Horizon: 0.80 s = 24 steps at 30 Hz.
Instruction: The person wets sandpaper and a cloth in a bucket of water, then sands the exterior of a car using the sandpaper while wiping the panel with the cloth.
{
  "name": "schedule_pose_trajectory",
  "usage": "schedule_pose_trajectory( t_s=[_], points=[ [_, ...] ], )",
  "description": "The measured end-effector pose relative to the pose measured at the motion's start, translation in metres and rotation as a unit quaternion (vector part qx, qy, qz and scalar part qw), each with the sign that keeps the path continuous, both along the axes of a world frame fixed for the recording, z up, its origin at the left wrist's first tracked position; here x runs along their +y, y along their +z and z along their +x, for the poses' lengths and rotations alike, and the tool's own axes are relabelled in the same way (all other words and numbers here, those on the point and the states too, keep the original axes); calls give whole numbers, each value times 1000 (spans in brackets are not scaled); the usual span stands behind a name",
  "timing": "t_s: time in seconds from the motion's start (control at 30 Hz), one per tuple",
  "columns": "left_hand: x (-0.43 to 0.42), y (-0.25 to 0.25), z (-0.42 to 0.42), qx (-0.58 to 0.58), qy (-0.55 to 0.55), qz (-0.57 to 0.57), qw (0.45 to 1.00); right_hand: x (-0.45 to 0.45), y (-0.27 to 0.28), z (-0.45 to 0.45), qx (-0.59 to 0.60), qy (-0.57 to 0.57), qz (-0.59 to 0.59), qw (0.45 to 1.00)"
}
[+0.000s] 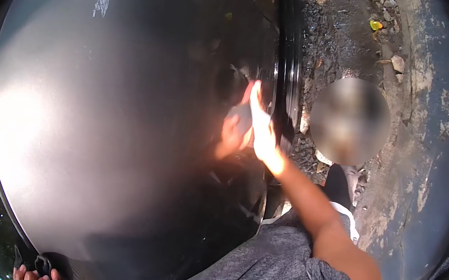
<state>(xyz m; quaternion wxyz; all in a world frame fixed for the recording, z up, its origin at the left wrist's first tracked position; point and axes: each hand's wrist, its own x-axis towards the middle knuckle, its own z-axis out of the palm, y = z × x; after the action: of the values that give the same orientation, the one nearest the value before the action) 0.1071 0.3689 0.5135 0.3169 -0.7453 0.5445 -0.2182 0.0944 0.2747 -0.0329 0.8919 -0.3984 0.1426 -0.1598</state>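
My right hand (262, 131) lies against the glossy dark car panel (141, 129), fingers stretched out and close together, seen almost edge-on. Its mirror image shows in the paint just left of it. A greyish patch appears between hand and reflection; I cannot tell whether it is a thing under the palm or part of the reflection. At the bottom left edge, my left hand (36, 278) shows only its fingertips, curled at a bunched black cloth-like thing (43, 264) by the panel's edge. The rest of that hand is out of frame.
Pale scribble-like marks (102, 2) show on the panel's upper left, and bright glare covers its left side. To the right run wet, stony ground (334, 35) and a worn blue-grey wall (431, 167). A blurred round patch hides part of the ground.
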Motion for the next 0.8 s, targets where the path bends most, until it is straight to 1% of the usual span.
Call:
schedule_pose_trajectory(
  t_s=[0.07,0.1,0.13,0.2,0.23,0.27,0.3,0.33,0.4,0.43,0.47,0.5,0.53,0.57,0.6,0.63,0.67,0.7,0.73,0.8],
  points=[
    [9,-1,2,-4,-14,-21,1000,-31,-35,58,-47,-33,4,998],
    [14,0,-1,-8,-11,-20,1000,-50,-53,88,-69,-52,-103,991],
    [20,3,-6,-12,27,-5,1000,-67,-48,97,-45,-41,-210,976],
    [27,19,-10,-19,93,34,995,-29,-28,59,-116,-73,-83,987],
    [29,24,-11,-25,124,48,991,-6,-6,23,-110,-55,-52,991],
    [31,27,-14,-31,159,59,985,10,19,-18,-89,-2,42,995],
    [26,18,-6,-27,138,51,989,26,26,-52,-25,51,-11,998],
    [16,14,-3,-30,142,61,988,17,33,-63,-25,85,-87,992],
    [7,12,7,-15,151,61,986,9,10,-11,-111,-30,67,991],
    [8,15,15,10,157,49,986,-7,-21,24,-117,-62,-5,991],
    [10,18,21,33,164,34,985,-34,-32,54,-78,-37,-71,994],
    [8,16,26,39,181,18,983,-50,-38,68,-74,-36,-127,988],
    [4,14,34,21,146,41,988,-52,-43,71,-69,-33,-180,981],
    [1,16,40,50,162,35,985,-21,-38,50,-128,-36,0,991],
    [-1,17,45,79,177,27,981,1,-12,17,-154,-66,35,985],
    [0,18,47,75,185,30,979,4,37,-28,-24,40,143,989],
    [0,19,49,68,193,32,978,18,13,-71,-178,43,-70,981],
    [-3,20,50,72,183,42,980,37,34,-83,-64,66,132,987],
    [0,19,48,63,196,25,978,44,62,-81,55,86,326,940],
    [2,17,46,45,168,13,985,1,65,-24,-36,36,342,938]
  ],
)
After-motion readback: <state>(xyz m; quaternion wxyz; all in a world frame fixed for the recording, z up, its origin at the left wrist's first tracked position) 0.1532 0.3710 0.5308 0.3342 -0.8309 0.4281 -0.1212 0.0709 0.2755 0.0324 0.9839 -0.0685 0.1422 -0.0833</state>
